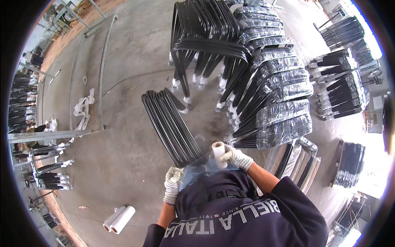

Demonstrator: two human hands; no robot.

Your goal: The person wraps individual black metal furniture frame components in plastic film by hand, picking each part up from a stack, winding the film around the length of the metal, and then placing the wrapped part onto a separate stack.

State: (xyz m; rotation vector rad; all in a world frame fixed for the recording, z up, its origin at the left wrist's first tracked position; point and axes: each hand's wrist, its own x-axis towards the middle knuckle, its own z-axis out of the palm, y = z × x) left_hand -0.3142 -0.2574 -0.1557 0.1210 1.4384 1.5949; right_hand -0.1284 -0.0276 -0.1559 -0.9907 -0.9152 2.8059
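My right hand [236, 157], in a white knit glove, is closed round a roll of clear stretch film [219, 154] held upright in front of my waist. My left hand [174, 178], gloved the same way, is closed beside the near end of a bundle of black metal tube frames [170, 127]. What its fingers hold, if anything, is too small to make out. The bundle stands on the floor just ahead of me, its bent tubes packed side by side. Part of its near end is hidden behind my hands and the roll.
Black bent frames [205, 24] stand ahead, beside a long row of film-wrapped frames [284, 115] on the right. Two film rolls [122, 219] lie on the floor at lower left. A grey metal rack [103, 74] and crumpled film [84, 108] are at left.
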